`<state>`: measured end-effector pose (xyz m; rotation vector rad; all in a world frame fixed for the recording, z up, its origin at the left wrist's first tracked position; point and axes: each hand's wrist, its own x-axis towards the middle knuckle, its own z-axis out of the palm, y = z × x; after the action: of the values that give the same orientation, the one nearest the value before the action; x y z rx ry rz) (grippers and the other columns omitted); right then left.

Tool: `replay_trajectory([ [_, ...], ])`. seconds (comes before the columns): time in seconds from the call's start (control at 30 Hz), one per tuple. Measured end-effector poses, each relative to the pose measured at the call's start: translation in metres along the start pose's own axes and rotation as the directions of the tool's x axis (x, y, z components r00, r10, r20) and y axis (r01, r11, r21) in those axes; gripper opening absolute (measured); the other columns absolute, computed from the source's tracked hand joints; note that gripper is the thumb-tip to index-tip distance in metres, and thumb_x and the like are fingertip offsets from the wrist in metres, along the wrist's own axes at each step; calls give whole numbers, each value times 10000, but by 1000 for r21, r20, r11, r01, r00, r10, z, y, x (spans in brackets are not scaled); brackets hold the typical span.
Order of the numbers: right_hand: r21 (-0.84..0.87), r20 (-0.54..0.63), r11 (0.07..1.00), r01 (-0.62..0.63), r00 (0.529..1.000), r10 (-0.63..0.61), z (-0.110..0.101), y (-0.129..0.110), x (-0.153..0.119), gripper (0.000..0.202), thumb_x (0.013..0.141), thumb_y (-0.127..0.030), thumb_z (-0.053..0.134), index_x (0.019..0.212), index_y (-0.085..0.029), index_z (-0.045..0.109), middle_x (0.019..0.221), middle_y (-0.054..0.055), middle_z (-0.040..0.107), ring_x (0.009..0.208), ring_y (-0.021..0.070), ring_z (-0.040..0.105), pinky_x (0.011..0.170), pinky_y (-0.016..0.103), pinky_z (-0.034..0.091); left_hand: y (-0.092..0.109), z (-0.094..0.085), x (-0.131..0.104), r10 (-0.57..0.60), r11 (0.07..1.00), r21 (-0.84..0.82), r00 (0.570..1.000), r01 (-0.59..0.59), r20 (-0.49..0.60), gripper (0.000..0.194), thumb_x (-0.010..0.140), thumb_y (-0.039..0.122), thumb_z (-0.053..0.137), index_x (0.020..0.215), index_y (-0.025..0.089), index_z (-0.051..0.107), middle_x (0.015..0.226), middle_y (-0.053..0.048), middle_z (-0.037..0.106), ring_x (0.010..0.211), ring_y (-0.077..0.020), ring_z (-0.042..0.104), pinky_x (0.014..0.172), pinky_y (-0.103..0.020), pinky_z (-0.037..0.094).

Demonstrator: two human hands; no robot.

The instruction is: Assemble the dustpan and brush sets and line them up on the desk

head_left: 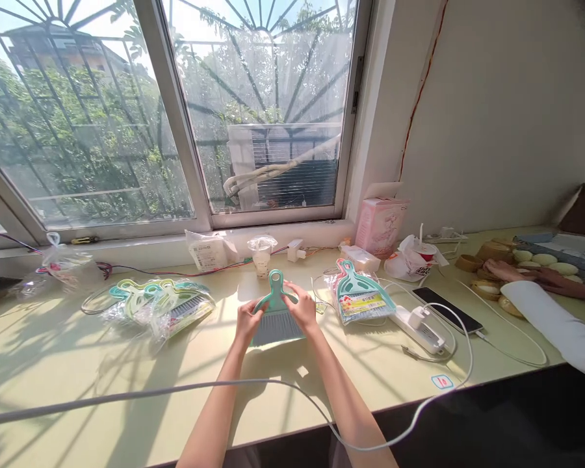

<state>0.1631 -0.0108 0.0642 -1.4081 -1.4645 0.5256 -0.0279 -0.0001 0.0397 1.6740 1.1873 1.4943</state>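
Observation:
A teal hand brush with grey bristles and a looped handle is held upright over the pale green table, handle pointing at the window. My left hand grips its left shoulder, thumb on the front. On the opposite shoulder, my right hand is closed round the edge. Whether a dustpan lies behind the bristles is hard to make out. To the left lie clear-bagged brush sets in green and yellow. Another bagged set, teal and pink with a yellow label, rests at the right.
A power strip, a phone and loose white cables lie at the right. One cable crosses in front of my forearms. A drink cup and pink box stand near the window. Another person's white sleeve enters at far right.

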Motion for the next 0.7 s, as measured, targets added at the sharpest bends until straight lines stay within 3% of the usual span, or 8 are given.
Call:
replay_trajectory([
  [0.1, 44, -4, 999, -22, 1000, 22, -5, -3, 1, 175, 993, -337, 773, 1086, -329, 921, 1193, 40, 926, 1223, 323, 869, 1083, 432, 670, 2, 8, -4, 75, 997, 33, 997, -76, 20, 336, 837, 550, 768, 853, 236, 884, 850, -87, 869, 911, -348, 828, 863, -435, 664],
  [0.2, 65, -37, 997, -50, 998, 53, -2, -2, 0, 135, 982, -323, 784, 950, -323, 915, 1108, 46, 931, 1160, 332, 887, 1060, 444, 681, 2, 13, -6, 70, 997, 20, 997, -71, 17, 405, 854, 621, 779, 899, 229, 871, 886, -99, 871, 889, -338, 817, 846, -432, 655],
  [0.33, 46, -87, 994, -102, 991, 106, 6, -2, -2, 120, 965, -301, 816, 914, -343, 916, 1113, 70, 927, 1189, 358, 873, 1064, 450, 673, 2, 16, -3, -57, 993, -96, 996, 63, 66, 539, 753, 736, 877, 923, 226, 834, 933, -122, 849, 916, -347, 798, 837, -436, 631],
  [0.43, 73, -61, 989, -131, 989, 136, 5, 2, 2, 81, 960, -302, 837, 929, -323, 908, 1112, 74, 926, 1191, 365, 863, 1069, 453, 662, 0, 14, 3, -164, 970, -150, 970, 191, 178, 462, 654, 605, 981, 871, 227, 829, 861, -92, 808, 890, -332, 765, 816, -410, 606],
  [0.5, 155, -12, 984, -92, 995, 95, -2, 8, 8, 166, 1043, -331, 749, 1056, -286, 908, 1170, 77, 923, 1166, 324, 858, 1064, 422, 657, -5, 9, 6, -234, 947, -174, 952, 268, 196, 379, 634, 513, 1003, 808, 233, 815, 787, -65, 778, 871, -324, 746, 813, -401, 604],
  [0.6, 115, -68, 990, -80, 994, 88, -14, 23, 15, 371, 1144, -262, 524, 1270, -185, 864, 1358, 141, 877, 1243, 277, 814, 1128, 388, 613, -17, -4, 10, -353, 895, -272, 934, 353, 48, 343, 663, 449, 1013, 829, 231, 806, 803, -53, 787, 917, -327, 766, 863, -400, 616],
  [0.7, -101, -122, 978, -184, 978, 172, -18, 40, 15, 294, 1036, -139, 635, 1241, -105, 842, 1515, 249, 786, 1457, 317, 708, 1260, 414, 520, -29, -18, 13, -479, 811, -443, 868, 382, -128, 347, 756, 381, 1004, 990, 216, 808, 965, -94, 839, 1038, -326, 803, 943, -405, 631],
])
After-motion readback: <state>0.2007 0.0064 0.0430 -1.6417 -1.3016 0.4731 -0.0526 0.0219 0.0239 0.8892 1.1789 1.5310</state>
